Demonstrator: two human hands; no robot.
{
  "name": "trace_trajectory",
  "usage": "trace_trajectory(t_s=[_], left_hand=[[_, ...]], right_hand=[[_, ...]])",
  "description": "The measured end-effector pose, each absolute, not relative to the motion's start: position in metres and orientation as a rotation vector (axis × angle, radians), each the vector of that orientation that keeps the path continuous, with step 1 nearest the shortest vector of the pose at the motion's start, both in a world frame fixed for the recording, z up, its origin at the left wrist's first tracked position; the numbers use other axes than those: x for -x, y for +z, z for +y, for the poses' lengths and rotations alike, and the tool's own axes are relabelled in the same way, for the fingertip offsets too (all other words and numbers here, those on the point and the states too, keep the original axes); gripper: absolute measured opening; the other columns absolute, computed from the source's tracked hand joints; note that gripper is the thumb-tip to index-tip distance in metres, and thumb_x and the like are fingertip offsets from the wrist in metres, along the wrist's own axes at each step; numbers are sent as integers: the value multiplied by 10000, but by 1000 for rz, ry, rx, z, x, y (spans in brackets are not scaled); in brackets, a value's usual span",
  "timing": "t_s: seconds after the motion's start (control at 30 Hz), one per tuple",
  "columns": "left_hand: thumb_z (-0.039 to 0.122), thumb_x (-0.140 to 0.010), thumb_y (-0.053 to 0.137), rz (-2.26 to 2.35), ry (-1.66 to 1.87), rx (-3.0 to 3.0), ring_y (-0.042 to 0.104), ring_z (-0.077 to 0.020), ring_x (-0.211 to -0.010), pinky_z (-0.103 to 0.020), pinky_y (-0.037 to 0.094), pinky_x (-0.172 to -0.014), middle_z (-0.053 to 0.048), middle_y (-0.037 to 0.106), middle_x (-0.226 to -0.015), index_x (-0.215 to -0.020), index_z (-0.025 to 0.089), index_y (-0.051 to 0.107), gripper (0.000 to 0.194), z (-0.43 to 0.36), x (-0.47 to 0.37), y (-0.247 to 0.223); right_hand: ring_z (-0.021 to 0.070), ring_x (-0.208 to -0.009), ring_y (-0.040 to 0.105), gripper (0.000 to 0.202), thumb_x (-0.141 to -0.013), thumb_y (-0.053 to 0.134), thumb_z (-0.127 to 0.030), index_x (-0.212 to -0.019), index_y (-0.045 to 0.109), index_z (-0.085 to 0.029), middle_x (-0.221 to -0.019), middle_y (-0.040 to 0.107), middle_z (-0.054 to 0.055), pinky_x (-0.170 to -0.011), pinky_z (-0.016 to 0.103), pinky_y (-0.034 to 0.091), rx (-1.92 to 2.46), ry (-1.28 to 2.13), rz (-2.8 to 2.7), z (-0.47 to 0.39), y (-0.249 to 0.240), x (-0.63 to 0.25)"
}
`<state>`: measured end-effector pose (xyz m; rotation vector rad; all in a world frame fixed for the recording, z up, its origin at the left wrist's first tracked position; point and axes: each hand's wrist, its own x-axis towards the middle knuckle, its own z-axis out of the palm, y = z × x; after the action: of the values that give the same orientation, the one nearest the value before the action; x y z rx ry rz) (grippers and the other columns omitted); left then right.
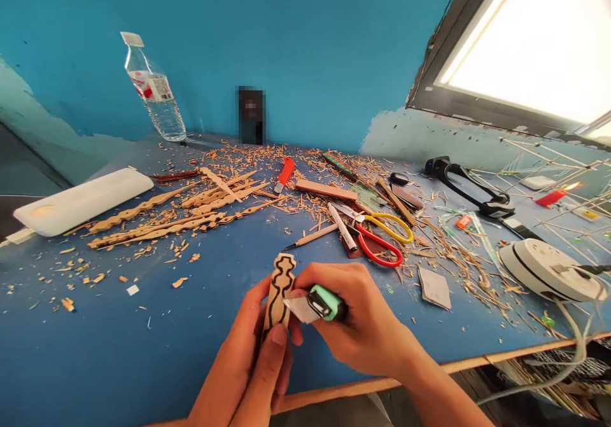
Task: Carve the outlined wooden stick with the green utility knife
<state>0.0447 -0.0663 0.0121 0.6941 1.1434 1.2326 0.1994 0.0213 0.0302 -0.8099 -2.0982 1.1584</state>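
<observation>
My left hand [255, 344] is closed around a flat strip of wood [280, 287], held upright near the front of the table. Wavy black lines are drawn along the strip, and its upper edge is cut into curves. In my right hand [356, 315] is a utility knife with a mint-green body [328, 302]. Its broad blade [303, 309] points left, and the tip meets the right edge of the strip. Beyond my hands lie a thin wooden-handled tool [315, 235], a white marker [342, 226] and scissors with red and yellow handles [382, 249].
Wood shavings and several carved wavy strips [191, 223] cover the blue table [191, 300]. A red cutter [286, 172] lies mid-table. A water bottle [155, 96] and white case [86, 201] stand left. Toward the right are a white round power socket [548, 268] and black headband-like device [470, 188].
</observation>
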Motion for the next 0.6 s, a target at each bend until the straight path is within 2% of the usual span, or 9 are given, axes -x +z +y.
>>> trace_trajectory(t_s=[0.17, 0.23, 0.33, 0.37, 0.43, 0.5, 0.6], left_hand=[[370, -1016, 703, 822, 1236, -565, 493, -70, -390, -162, 442, -403, 30, 609, -660, -1286, 255, 695, 293, -55, -28, 3], [309, -1018, 656, 721, 1281, -539, 457, -56, -349, -165, 455, -384, 48, 598, -655, -1268, 264, 694, 257, -50, -12, 2], [287, -993, 596, 677, 1368, -550, 389, -38, -296, -183, 464, -338, 49, 633, -702, -1270, 288, 688, 292, -47, 12, 6], [274, -979, 606, 675, 1386, -553, 426, -42, -316, -186, 483, -346, 35, 659, -742, -1248, 279, 701, 285, -47, 18, 8], [243, -981, 641, 700, 1400, -552, 603, -79, -466, -185, 567, -449, -1, 708, -841, -1196, 253, 733, 233, -49, 21, 12], [214, -1003, 660, 781, 1402, -536, 733, -130, -717, -193, 648, -668, -20, 735, -915, -1155, 250, 761, 187, -51, 16, 15], [214, -1023, 626, 969, 1420, -566, 723, -136, -924, -159, 609, -894, -12, 746, -971, -1134, 294, 781, 207, -54, 3, 19]], right_hand=[[95, -541, 487, 159, -793, 631, -97, -842, 589, -242, -656, 601, -79, -573, 232, 366, 679, 814, -2210, 21, 27, -217], [85, -496, 452, 134, -850, 658, -138, -794, 595, -242, -608, 571, -87, -526, 222, 350, 730, 807, -2132, 23, 33, -233], [112, -512, 496, 218, -995, 637, -282, -782, 655, -241, -611, 606, -53, -493, 238, 353, 1045, 781, -1979, 34, 43, -261], [126, -554, 536, 186, -1002, 646, -328, -848, 700, -239, -676, 663, -31, -510, 247, 368, 1164, 740, -1976, 40, 45, -269], [147, -578, 551, 166, -966, 687, -377, -1025, 754, -237, -725, 700, -15, -530, 265, 375, 1409, 607, -1984, 52, 45, -280], [158, -556, 529, 219, -976, 658, -412, -1042, 748, -223, -652, 655, -20, -530, 278, 358, 1552, 522, -1972, 59, 41, -283], [162, -576, 547, 248, -1023, 572, -433, -1031, 712, -229, -672, 655, -17, -557, 282, 385, 1550, 553, -1978, 55, 33, -276]])
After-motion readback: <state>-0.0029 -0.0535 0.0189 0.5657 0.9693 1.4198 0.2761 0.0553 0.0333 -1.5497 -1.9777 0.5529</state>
